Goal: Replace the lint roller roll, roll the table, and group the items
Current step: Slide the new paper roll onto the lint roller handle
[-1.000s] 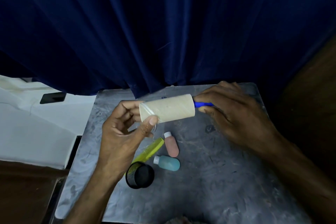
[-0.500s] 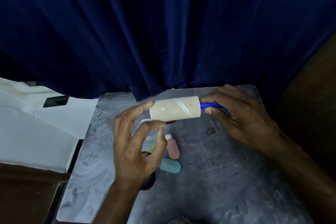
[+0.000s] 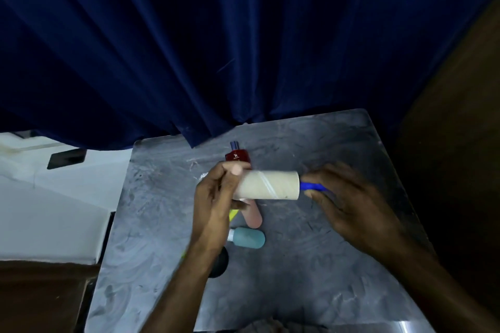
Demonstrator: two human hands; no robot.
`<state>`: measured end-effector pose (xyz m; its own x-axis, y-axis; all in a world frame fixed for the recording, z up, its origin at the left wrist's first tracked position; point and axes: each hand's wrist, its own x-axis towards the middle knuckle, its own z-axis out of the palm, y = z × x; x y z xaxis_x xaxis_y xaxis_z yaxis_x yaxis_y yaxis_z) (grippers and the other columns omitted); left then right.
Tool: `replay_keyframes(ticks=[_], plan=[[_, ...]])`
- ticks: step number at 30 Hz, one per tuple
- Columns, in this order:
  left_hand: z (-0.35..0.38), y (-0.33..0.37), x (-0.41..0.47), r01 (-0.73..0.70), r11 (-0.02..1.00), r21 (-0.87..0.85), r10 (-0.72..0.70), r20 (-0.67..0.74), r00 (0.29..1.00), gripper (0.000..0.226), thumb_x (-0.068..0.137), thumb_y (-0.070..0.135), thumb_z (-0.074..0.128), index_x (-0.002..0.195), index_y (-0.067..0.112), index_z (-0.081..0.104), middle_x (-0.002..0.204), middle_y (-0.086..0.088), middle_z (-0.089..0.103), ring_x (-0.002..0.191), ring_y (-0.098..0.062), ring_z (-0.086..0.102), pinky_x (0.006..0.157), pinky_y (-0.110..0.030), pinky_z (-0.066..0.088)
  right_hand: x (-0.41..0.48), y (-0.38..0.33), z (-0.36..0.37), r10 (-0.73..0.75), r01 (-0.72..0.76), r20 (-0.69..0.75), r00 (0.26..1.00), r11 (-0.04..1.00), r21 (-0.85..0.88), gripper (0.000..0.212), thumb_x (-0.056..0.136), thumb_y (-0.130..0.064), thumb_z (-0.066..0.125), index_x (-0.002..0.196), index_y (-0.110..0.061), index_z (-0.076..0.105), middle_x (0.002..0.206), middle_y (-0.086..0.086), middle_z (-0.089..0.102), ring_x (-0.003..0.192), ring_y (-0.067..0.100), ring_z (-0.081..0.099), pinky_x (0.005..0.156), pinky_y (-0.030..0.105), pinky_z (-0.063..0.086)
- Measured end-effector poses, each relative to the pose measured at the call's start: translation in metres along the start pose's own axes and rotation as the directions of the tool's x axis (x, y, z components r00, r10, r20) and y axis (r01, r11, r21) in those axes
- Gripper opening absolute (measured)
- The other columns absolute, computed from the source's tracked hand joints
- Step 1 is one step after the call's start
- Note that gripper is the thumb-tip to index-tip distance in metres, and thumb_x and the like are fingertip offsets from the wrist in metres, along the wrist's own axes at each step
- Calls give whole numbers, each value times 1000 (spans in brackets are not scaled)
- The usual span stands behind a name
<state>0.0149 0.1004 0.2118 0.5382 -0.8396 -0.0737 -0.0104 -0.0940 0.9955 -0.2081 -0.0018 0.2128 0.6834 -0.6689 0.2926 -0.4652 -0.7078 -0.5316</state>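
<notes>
Left hand [image 3: 216, 197] is gripping the cardboard roll [image 3: 270, 185], centre frame | right hand [image 3: 349, 203] is pinching the blue handle [image 3: 311, 186], centre right

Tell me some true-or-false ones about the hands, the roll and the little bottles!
1. The right hand holds the blue handle. True.
2. The left hand is empty. False: it grips one end of the cardboard roll.
3. The blue-green bottle lies on the table. True.
4. The curtain is red. False: it is dark blue.
5. The pink bottle stands upright. False: it lies on its side.
</notes>
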Motion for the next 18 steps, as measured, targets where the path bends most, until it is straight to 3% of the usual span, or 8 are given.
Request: replay_keyframes(ticks=[3, 6, 9, 14, 18], plan=[[8, -9, 3, 66, 997, -29, -66, -6, 998, 41, 77, 53, 80, 106, 25, 77, 98, 6, 77, 86, -9, 73, 59, -32, 62, -13, 3, 11, 90, -91, 12, 996, 995, 47, 18, 89, -22, 64, 107, -23, 67, 103, -11, 63, 94, 5, 53, 85, 18, 45], [12, -21, 4, 137, 979, -150, -132, 39, 990, 47, 75, 43, 87, 114, 21, 75, 108, -3, 77, 98, -16, 77, 66, -30, 64, -22, 7, 21, 236, -238, 31, 971, 962, 136, 22, 91, -21, 69, 111, -29, 67, 106, -18, 63, 96, 0, 56, 85, 4, 42], [16, -30, 6, 204, 953, -223, -202, 33, 979, 51, 77, 36, 94, 118, 16, 73, 117, -14, 76, 102, -20, 78, 70, -28, 64, -28, 9, 32, 333, -343, 82, 939, 923, 176, 22, 91, -23, 70, 110, -34, 66, 104, -24, 62, 102, -6, 57, 81, -2, 42], [25, -44, 11, 307, 896, -320, -323, 4, 946, 56, 77, 20, 84, 127, 5, 66, 122, -16, 73, 101, -16, 76, 73, -26, 64, -34, 13, 51, 420, -438, 150, 895, 891, 121, 15, 95, -30, 66, 110, -26, 67, 103, -13, 68, 91, 4, 63, 74, 7, 46], [26, -60, 12, 371, 858, -356, -378, 53, 924, 39, 89, 6, 80, 125, 11, 66, 118, -7, 75, 103, -15, 75, 76, -24, 63, -39, 16, 62, 430, -436, 256, 866, 899, -33, 24, 102, -38, 54, 115, -20, 63, 104, -4, 68, 87, 13, 65, 80, 31, 56]])
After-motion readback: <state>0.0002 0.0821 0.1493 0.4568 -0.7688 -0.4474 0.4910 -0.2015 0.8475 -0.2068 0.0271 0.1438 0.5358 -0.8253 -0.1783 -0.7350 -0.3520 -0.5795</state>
